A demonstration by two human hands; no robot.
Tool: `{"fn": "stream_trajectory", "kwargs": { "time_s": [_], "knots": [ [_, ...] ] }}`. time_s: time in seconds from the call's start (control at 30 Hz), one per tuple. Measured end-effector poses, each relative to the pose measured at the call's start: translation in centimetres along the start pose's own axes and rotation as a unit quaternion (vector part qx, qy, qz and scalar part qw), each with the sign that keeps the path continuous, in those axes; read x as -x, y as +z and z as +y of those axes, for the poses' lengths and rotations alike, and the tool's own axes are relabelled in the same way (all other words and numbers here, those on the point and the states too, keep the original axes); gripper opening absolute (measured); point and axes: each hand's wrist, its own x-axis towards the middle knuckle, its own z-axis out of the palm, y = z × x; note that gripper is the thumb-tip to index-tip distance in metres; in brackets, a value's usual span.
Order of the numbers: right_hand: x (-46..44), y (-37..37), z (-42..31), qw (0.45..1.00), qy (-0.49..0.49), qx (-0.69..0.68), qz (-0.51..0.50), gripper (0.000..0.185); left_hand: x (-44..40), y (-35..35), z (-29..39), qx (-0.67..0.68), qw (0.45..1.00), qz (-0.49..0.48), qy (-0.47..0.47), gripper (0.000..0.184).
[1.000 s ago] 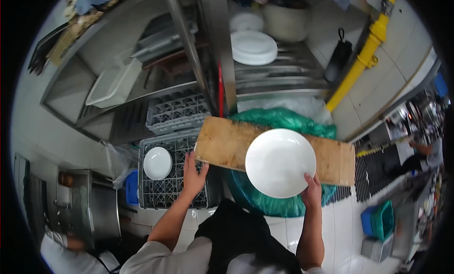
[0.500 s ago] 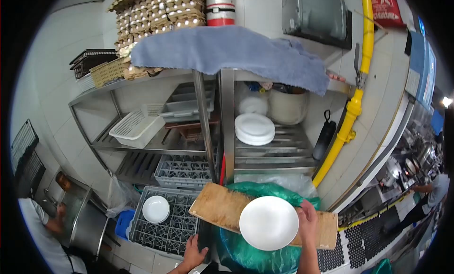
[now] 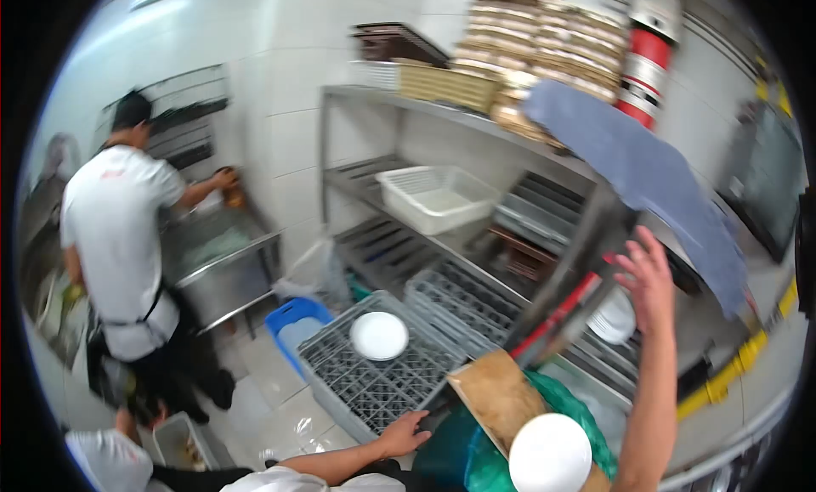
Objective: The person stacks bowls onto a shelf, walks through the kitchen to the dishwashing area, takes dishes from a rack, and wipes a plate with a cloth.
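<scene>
My right hand point(image 3: 644, 275) is raised in front of the shelf unit, fingers apart and nothing in them. Just beyond it, partly hidden by the wrist, white plates point(image 3: 610, 319) are stacked on the lower shelf. My left hand point(image 3: 404, 434) hangs low beside the grey glass rack point(image 3: 336, 352), fingers stretched out and holding nothing; whether it touches the rack I cannot tell. A white bowl point(image 3: 379, 336) sits in that rack. Another white bowl point(image 3: 550, 455) rests on a wooden board point(image 3: 497, 394), which lies across a bin lined with a green plastic bag point(image 3: 586, 415).
A person in a white shirt point(image 3: 123, 237) stands at a steel sink point(image 3: 223, 267) on the left. Another person's sleeve point(image 3: 109, 460) shows at lower left. A blue container point(image 3: 297, 326) is beside the rack. A blue towel point(image 3: 642, 182) drapes over the top shelf near egg trays point(image 3: 531, 42).
The view has swung left, bringing the person at the sink into fuller sight. My right hand has left the bowl on the board and risen toward the shelves. My left hand stays near the rack.
</scene>
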Motion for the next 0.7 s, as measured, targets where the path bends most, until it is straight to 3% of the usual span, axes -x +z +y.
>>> {"fn": "stream_trajectory", "kwargs": {
  "time_s": [0.1, 0.2, 0.3, 0.43, 0.7],
  "knots": [
    [-5.9, 1.7, 1.1, 0.998, 0.02, -0.059, -0.023, 0.064, 1.2, -1.2, -1.3, 0.046, 0.998, 0.022, -0.024, 0.053],
    [-10.6, 2.5, 2.2, 0.993, 0.078, -0.083, 0.031, 0.075, 2.0, -2.4, -2.6, 0.034, 0.997, 0.04, -0.064, 0.051],
    [-15.4, 0.5, 3.8, 0.984, 0.053, -0.151, 0.074, 0.079, 2.3, -3.0, -4.7, 0.033, 0.995, 0.07, -0.063, 0.047],
    [-19.2, -2.6, 3.8, 0.978, -0.021, -0.194, 0.069, 0.067, 2.3, -4.3, -5.3, 0.029, 0.993, 0.09, -0.075, 0.045],
    [-15.0, -4.7, -10.1, 0.933, -0.34, -0.1, 0.071, 0.047, 0.0, -4.7, -5.3, 0.022, 0.995, 0.081, -0.05, 0.042]
  ]
}}
